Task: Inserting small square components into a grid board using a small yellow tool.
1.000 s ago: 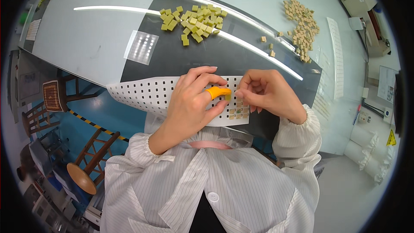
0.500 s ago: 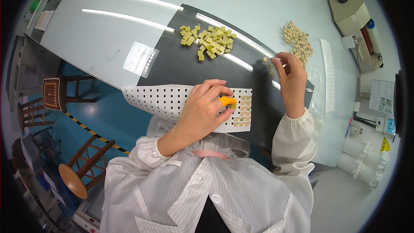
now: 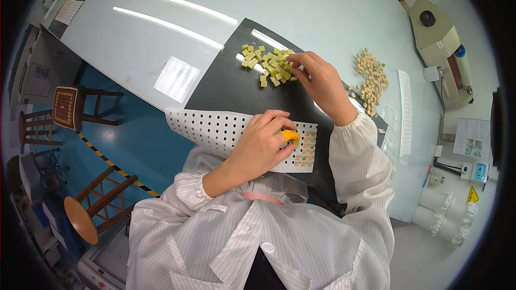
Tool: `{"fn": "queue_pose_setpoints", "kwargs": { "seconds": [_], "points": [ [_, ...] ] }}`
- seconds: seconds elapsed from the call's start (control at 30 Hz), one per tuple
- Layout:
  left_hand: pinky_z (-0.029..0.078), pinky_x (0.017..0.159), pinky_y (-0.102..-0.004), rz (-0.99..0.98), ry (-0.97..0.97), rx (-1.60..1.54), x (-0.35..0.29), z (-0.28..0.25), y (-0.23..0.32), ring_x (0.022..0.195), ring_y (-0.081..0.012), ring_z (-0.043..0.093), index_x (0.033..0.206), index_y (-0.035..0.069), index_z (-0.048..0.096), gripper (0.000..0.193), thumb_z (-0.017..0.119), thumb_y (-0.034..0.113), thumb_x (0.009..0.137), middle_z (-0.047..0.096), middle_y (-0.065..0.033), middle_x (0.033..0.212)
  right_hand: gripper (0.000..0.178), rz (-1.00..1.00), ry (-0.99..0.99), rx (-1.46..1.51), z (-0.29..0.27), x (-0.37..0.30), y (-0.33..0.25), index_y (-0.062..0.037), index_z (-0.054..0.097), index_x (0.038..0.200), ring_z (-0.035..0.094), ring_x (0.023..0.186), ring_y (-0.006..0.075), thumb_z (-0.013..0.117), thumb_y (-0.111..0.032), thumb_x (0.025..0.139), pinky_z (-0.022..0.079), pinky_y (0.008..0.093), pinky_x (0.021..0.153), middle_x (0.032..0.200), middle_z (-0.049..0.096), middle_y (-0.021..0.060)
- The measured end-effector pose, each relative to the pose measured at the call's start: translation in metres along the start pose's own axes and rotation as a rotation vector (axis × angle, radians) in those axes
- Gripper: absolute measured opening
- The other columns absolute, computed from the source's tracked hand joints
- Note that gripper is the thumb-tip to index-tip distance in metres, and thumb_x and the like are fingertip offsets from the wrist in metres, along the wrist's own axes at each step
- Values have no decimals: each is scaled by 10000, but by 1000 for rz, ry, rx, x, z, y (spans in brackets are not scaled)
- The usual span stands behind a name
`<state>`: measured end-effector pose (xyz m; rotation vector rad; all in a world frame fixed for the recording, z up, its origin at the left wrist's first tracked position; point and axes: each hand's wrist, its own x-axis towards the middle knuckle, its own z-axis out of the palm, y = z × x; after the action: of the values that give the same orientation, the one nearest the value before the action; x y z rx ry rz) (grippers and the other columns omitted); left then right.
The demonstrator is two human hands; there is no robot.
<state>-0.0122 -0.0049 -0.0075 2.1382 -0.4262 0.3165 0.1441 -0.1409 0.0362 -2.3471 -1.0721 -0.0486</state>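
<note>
My left hand [image 3: 262, 142] rests on a white sheet with rows of square holes [image 3: 209, 123]. A bright orange cover sits on one of its fingers, and a small yellow-green block [image 3: 296, 143] is held beneath that finger, against the sheet. Small beige pieces [image 3: 305, 156] fill holes near the sheet's right end. My right hand [image 3: 321, 83] reaches over the right edge of a heap of yellow-green blocks [image 3: 275, 70], thumb and fingers bent into a pinch. What is between those fingertips cannot be made out.
A black mat [image 3: 226, 86] lies beneath the heap on the pale table [image 3: 177, 29]. Beige pieces [image 3: 371, 78] are heaped at the right, near another holed white strip [image 3: 405, 113]. A beige machine [image 3: 430, 24] stands far right. Wooden stools [image 3: 105, 204] stand left, below the table.
My right hand has moved left, from beside the beige pieces to the yellow-green heap. A few beige pieces now lie on the mat's right side. My left hand stays on the sheet.
</note>
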Motion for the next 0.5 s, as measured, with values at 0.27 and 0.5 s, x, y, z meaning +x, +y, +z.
{"fn": "queue_pose_setpoints", "kwargs": {
  "seconds": [0.27, 0.5],
  "points": [
    [454, 944, -403, 2, -1, -9, 1, -1, 0, 1175, -258, 563, 916, 21, 726, 220, 795, 107, 726, 665, -41, 1072, 148, -153, 25, -80, 1, 3, 5, -41, 682, 1019, 650, 749, 246, 695, -42, 872, 523, 330, 656, 911, 652, 75],
    [441, 956, -409, -7, 6, -17, 1, 0, 1, 1180, -268, 555, 833, -14, 713, 168, 772, 121, 750, 659, -63, 1061, 116, -111, -8, -60, -1, 8, 8, -41, 689, 974, 631, 730, 233, 708, -38, 860, 512, 326, 651, 895, 640, 68]
  ]
}}
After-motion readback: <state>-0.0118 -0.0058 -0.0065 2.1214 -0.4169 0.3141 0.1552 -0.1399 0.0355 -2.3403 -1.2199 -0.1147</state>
